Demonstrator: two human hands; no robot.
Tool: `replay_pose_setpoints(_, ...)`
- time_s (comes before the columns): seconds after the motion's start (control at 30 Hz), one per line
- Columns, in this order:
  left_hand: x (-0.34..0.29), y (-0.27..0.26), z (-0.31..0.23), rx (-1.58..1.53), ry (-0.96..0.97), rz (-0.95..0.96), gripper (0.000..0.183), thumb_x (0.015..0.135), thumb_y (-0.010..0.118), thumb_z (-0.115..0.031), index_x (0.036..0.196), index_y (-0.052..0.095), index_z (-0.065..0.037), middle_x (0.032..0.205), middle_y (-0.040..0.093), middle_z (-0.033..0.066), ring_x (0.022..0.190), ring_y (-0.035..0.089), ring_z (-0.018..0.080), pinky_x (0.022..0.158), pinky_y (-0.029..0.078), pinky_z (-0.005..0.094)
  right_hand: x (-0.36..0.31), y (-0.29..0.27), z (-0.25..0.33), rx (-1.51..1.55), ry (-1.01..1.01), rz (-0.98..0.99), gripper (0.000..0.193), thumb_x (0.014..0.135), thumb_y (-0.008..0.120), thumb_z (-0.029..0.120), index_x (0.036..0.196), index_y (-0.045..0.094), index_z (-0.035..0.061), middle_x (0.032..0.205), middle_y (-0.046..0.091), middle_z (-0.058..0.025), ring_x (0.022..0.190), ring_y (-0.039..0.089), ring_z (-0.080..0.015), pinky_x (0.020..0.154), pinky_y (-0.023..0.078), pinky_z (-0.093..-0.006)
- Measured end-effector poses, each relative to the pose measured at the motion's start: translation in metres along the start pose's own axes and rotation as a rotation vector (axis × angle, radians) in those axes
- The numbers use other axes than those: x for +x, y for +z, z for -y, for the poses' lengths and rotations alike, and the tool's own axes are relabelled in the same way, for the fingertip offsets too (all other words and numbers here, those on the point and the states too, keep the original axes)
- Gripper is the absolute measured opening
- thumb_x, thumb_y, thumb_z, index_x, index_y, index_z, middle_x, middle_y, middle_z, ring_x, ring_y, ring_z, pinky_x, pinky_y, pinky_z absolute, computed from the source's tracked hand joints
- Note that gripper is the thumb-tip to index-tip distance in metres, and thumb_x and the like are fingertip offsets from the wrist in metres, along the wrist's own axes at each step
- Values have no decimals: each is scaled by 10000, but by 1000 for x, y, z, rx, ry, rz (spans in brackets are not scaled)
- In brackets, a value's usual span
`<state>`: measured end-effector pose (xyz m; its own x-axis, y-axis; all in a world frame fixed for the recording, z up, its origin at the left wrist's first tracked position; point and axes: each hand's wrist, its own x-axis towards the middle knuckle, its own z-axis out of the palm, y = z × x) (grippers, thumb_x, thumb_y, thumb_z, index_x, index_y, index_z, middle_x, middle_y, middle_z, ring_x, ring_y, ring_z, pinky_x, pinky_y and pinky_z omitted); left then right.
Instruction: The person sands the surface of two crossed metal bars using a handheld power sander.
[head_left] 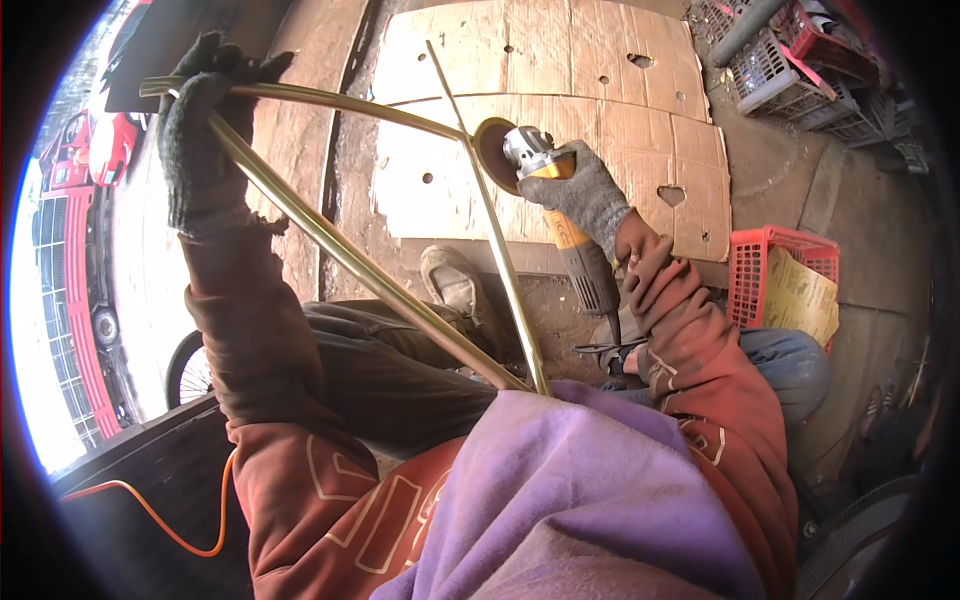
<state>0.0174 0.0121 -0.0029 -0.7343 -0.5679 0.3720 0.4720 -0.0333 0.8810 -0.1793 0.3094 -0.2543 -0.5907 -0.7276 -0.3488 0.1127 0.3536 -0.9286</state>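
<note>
Left hand (200, 135): grip closed round frame (330, 239), partly above cardboard (655, 150). Right hand (580, 185): grip wrapped round grinder (580, 258), disc (492, 150) at frame joint (466, 136). Red crate (748, 275) holds yellow sheet (802, 297). Grey crate (768, 72): contents unclear.

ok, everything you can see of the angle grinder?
The angle grinder has a yellow and dark-grey body, a silvery, metal-looking gear head and a round disc, brownish with a paler rim. The gloved right hand grips it near the head. It slants, head up and to the left in view, with a black cord leaving the lower end. The disc sits right by a joint of the brass-coloured tube frame; contact or spin can't be told.
</note>
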Motion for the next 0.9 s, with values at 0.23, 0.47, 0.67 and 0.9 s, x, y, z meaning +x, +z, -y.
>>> replay_pose_setpoints(0.23,1,-6,-2,6,4,19,380,912,606,14,1288,604,69,1083,690,193,990,696,339,1043,504,685,6,-2,-8,5,24,9,839,652,956,397,1243,530,-19,1078,670,-158,931,682,-212,817,577,-355)
replay_pose_setpoints(0.47,13,-20,1,25,-42,14,412,886,616,21,1295,603,69,1111,684,186,982,696,336,1053,492,691,-2,-5,-62,167,266,-96,857,654,960,339,1273,515,-52,1068,685,-150,889,692,-196,777,585,-337)
replay_pose_setpoints(0.67,19,-21,1,-27,-96,91,417,881,631,-5,1297,625,25,1108,674,149,999,669,284,1109,424,705,-21,17,-56,335,110,-87,775,702,950,272,1301,548,-13,1086,693,-85,913,679,-161,786,581,-322)
replay_pose_setpoints(0.9,20,-31,1,45,-86,69,402,891,637,-27,1292,643,-6,1101,674,126,1005,661,278,1139,384,699,-20,21,-64,364,205,-213,705,702,945,239,1217,556,-45,1081,696,-106,913,678,-166,800,582,-316)
